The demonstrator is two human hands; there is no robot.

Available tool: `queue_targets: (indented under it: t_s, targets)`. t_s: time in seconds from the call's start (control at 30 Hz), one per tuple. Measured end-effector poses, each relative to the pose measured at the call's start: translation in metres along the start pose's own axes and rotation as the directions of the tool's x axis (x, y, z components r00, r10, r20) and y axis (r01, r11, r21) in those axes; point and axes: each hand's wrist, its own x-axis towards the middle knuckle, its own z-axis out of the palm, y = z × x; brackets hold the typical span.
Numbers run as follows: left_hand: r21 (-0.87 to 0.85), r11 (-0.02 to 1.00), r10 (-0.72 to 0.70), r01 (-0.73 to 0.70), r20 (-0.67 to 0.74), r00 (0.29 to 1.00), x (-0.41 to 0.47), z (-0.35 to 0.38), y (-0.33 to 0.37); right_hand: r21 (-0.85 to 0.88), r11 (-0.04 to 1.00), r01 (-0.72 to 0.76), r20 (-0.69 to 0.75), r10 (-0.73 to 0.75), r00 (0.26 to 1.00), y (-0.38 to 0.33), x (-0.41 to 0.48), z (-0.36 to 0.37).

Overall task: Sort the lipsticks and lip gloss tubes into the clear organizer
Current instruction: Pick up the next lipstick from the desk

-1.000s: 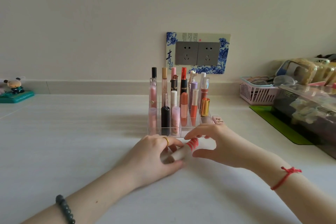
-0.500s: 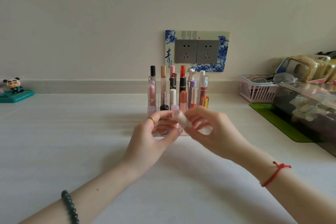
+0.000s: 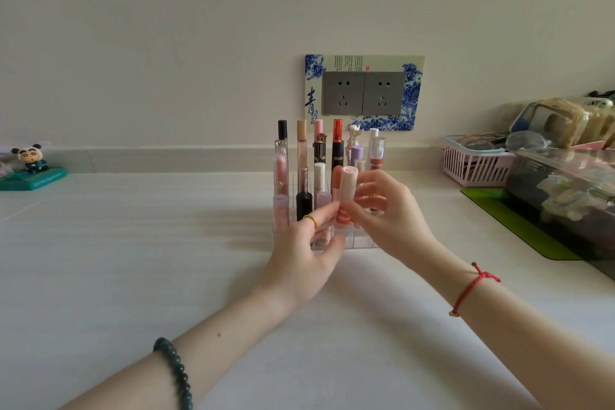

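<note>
A person holds a striped lip tube (image 3: 347,191) upright over the near row of the clear organizer (image 3: 278,236) on the table (image 3: 133,260), right hand (image 3: 382,210) fingers clamped on its cap, left hand (image 3: 306,253) fingers pinching its base; it is probably light, stiff and slick, best gripped mid-barrel

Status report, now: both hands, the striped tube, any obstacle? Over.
Left hand and right hand both pinch striped tube. Tube upright, cap up, at front of clear organizer, not released. Standing tubes close behind and beside.
</note>
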Motion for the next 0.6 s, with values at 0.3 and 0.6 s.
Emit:
queue_targets:
  t_s: [0.3, 0.6]
  targets:
    - [0.033, 0.998, -0.050, 0.049, 0.020, 0.999, -0.0021, 0.0034, -0.0052, -0.030, 1.000, 0.005, -0.022, -0.006, 1.000, 0.0075, -0.0022, 0.0059]
    - [0.045, 0.998, -0.045, 0.043, 0.028, 0.999, -0.0038, 0.0030, -0.0072, -0.130, 0.991, -0.026, -0.039, 0.021, 0.999, 0.0115, -0.0046, 0.0064]
